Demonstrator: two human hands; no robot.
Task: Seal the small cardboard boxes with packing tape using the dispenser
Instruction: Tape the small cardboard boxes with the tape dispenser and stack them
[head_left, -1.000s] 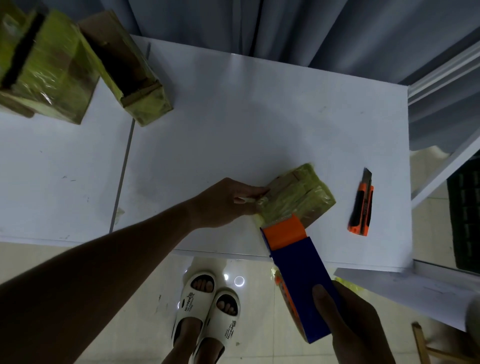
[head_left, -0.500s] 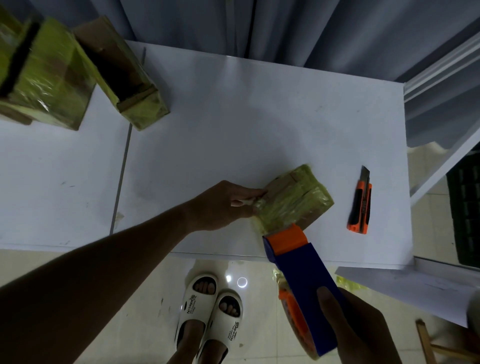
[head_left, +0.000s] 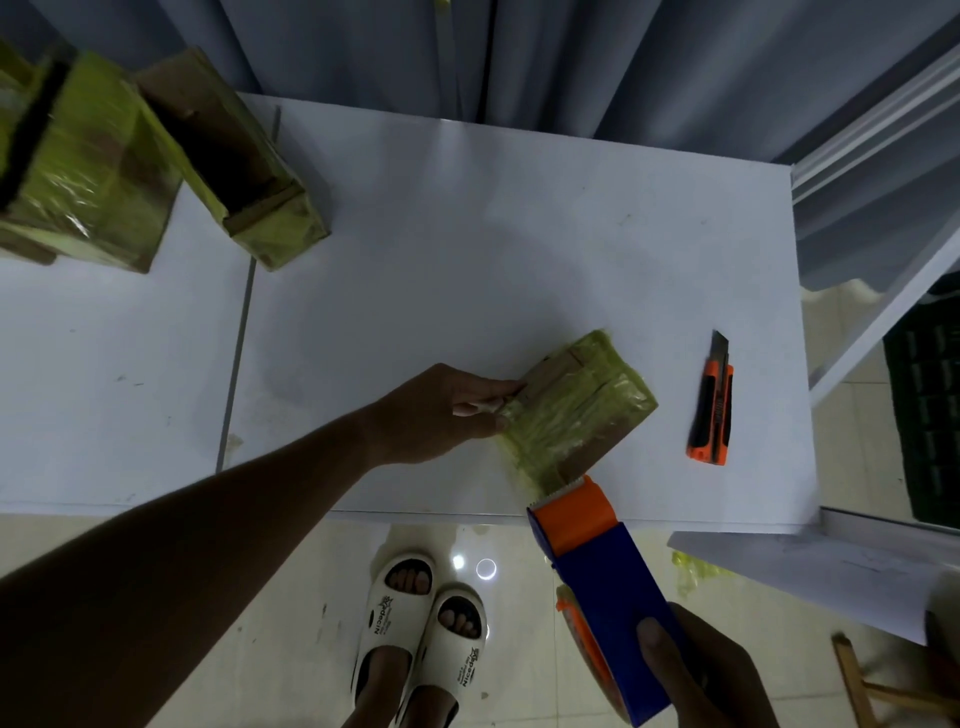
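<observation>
Box in hand: a small cardboard box (head_left: 576, 410), already wrapped in several bands of yellowish tape, is set near the front edge of the white worktop (head_left: 467, 234), where it can be reached and braced easily.
Left hand: the left hand (head_left: 441, 413) is laid against the box's left end, with fingers curled onto that end, seemingly pinning the tape's starting edge; this hold is judged to be there so the box is not dragged along as tape is pulled.
Right hand: the right hand (head_left: 706, 670) is wrapped round the blue body of the tape dispenser (head_left: 597, 582), thumb laid on top; the grip is kept at the rear so the orange cutter end is left free.
Dispenser position: the toothed orange end is held at the box's near corner, off the worktop's front edge; a strip of tape appears to be stretched from box to blade, though this cannot be told for certain. The low, angled hold is judged to suit tearing the strip off.
Other boxes: two larger taped boxes (head_left: 78, 166) are kept at the far left, well apart, one lying with its opening visible.
Knife: an orange utility knife (head_left: 711, 410) is parked to the right of the small box, near but not touching, blade pointed away from the person.
</observation>
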